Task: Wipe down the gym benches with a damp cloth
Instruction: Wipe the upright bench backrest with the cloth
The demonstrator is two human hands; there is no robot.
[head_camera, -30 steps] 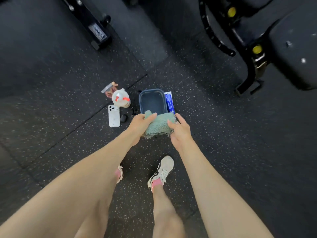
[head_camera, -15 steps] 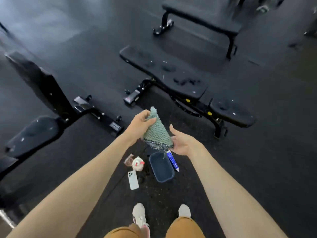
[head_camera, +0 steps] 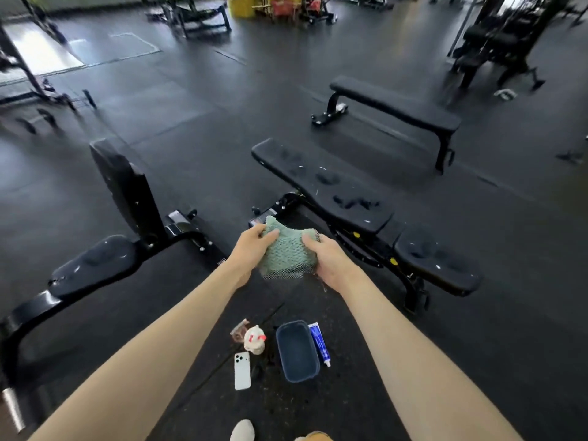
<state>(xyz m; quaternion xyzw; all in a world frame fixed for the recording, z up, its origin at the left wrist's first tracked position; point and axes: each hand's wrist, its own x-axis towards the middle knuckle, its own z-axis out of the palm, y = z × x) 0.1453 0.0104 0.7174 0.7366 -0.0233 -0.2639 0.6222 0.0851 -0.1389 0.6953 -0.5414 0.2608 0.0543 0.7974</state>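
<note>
Head view: left hand (head_camera: 251, 249) and right hand (head_camera: 327, 261) are both gripping the green cloth (head_camera: 288, 253) (above the adjustable bench (head_camera: 350, 198)).

This is a gym: a flat bench (head_camera: 394, 105) and an adjustable bench (head_camera: 321, 183) with black padding stand on speckled rubber flooring (head_camera: 191, 122), with weight machines (head_camera: 496, 43) and a rack (head_camera: 28, 68) behind.

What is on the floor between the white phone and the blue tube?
The dark blue tub sits between the white phone and the blue tube, close beside the tube. A few small dark bits lie nearer the phone. The head view shows it.
</note>
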